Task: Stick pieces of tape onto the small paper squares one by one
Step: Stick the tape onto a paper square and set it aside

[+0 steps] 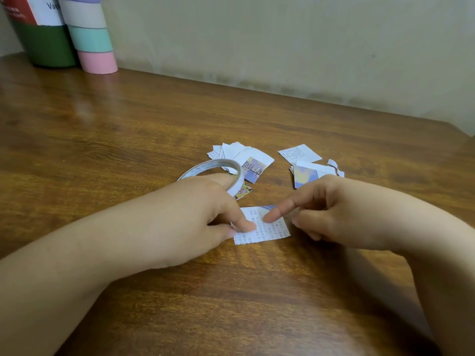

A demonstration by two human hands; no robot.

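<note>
Both forearms reach in from the near edge across the wooden table (128,129), the largest thing in view, and meet over one paper square (267,231) lying flat with its printed side up. Next in size, the left hand (205,214) has the tape roll (218,170) looped over it like a ring while its thumb and a curled finger press the square's left edge; whether they pinch a tape end there I cannot tell. Opposite it, the right hand (331,211) holds nothing, its index finger stretched out with the tip on the paper and the other fingers loosely curled. Beyond the roll sit two heaps, the left pile of squares (246,158) touching the roll and the right pile of squares (303,163) well apart from it. To do this step well, the left hand should keep the square pinned while the right fingertip rubs along the strip from one end, flattening it without creases or lifting the paper.
</note>
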